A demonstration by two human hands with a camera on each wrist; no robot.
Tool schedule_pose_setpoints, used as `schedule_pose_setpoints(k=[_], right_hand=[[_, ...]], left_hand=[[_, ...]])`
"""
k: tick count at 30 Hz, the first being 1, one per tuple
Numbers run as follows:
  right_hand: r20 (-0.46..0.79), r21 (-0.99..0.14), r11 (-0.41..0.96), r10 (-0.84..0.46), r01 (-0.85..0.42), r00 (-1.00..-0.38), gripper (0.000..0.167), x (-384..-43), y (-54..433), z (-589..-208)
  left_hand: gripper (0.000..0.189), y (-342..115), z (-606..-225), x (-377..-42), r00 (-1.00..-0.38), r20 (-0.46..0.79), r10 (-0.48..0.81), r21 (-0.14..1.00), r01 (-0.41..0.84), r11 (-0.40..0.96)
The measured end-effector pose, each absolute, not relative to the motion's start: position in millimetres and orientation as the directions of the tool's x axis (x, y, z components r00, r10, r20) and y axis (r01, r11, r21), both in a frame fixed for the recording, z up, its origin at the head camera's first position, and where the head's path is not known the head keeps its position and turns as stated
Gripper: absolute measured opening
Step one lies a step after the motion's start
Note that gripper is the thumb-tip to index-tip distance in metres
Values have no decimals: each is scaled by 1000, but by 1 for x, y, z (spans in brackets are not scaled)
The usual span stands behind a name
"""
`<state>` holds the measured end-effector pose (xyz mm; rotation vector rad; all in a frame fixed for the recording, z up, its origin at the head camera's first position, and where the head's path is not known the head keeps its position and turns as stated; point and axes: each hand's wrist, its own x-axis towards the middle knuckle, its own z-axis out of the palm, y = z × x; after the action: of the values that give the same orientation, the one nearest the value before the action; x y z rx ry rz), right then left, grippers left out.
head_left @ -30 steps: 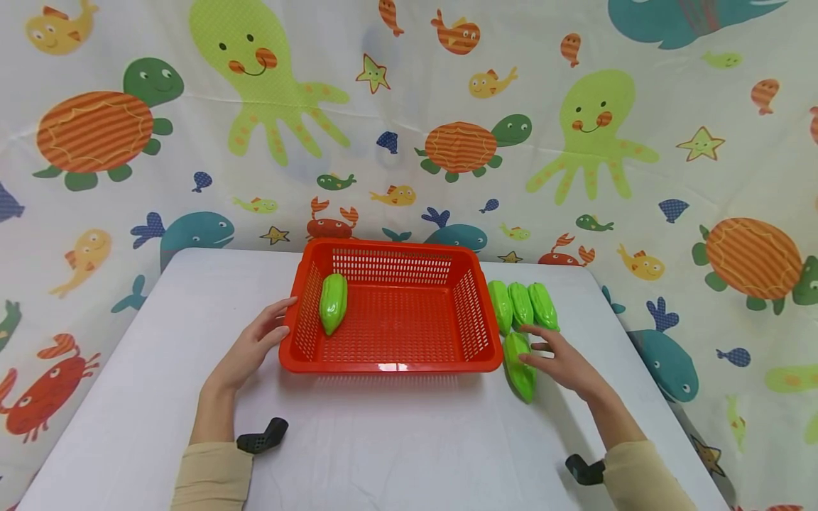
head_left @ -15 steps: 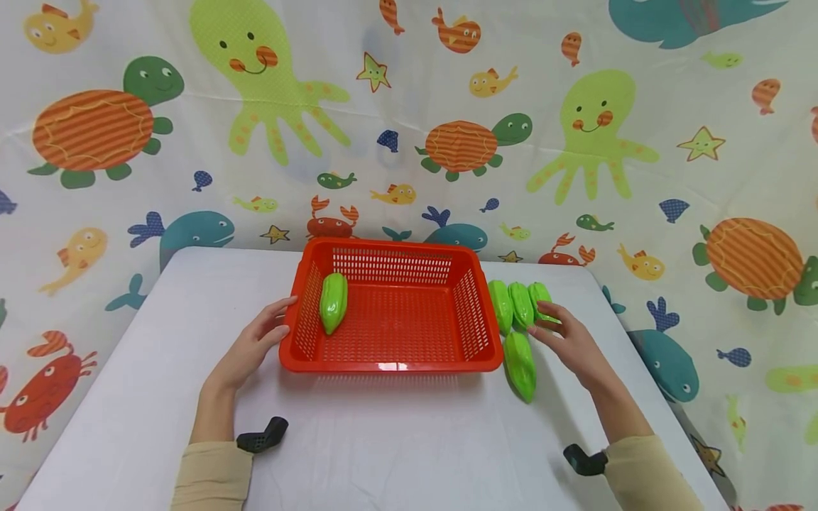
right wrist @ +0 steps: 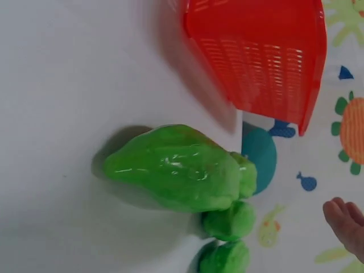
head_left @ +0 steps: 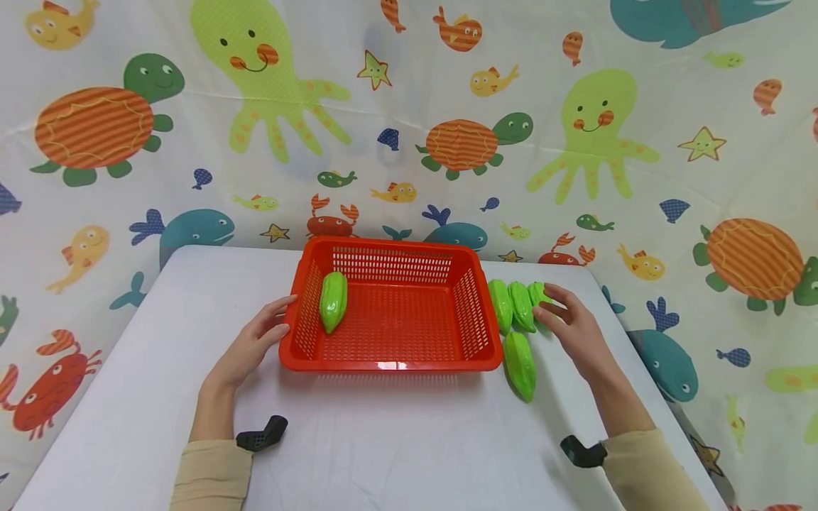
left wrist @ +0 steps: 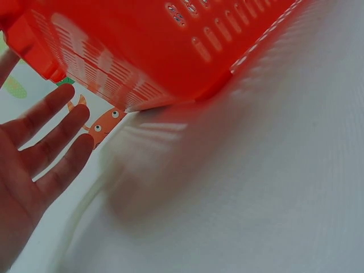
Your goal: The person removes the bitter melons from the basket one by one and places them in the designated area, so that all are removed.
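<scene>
A red plastic basket (head_left: 391, 365) stands on the white table, with one glossy green ridged starfruit-like piece (head_left: 334, 301) inside at its left. My left hand (head_left: 254, 342) touches the basket's left rim, and its fingers (left wrist: 54, 136) look fairly straight in the left wrist view. Right of the basket lie three similar green pieces in a row; my right hand (head_left: 577, 328) hovers over the rightmost piece (head_left: 539, 292) and partly hides it. A gap shows between its fingertips (right wrist: 336, 211) and the green pieces in the right wrist view. Another green piece (head_left: 520, 366) lies in front of the row.
The white table (head_left: 396, 447) runs back to a curtain (head_left: 409, 92) printed with sea animals. A black wrist-worn camera (head_left: 263, 434) sits by the left sleeve, another black camera (head_left: 583, 451) by the right one.
My right hand has moved from above the front green piece, back and to the right, to the rightmost piece of the row. The left hand and the basket have stayed put.
</scene>
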<state>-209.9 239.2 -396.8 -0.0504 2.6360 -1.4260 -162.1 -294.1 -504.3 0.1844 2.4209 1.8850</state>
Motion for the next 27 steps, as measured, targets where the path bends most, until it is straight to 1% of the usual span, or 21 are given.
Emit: schedule_pose_setpoints(k=[9,18,27], right_hand=[[-52,-850,527,-108,-13,-993,75,-214,227,-383],[10,-860,506,-109,-64,-994,71,-222,214,-372],[40,-885,457,-121,-92,-992,67,-227,201,-356]], left_hand=[[57,-294,-505,-162,-990,20,142,971,53,234],[57,-293,-504,-162,-989,28,144,971,61,232],[57,-294,-503,-163,-989,27,148,969,62,238]])
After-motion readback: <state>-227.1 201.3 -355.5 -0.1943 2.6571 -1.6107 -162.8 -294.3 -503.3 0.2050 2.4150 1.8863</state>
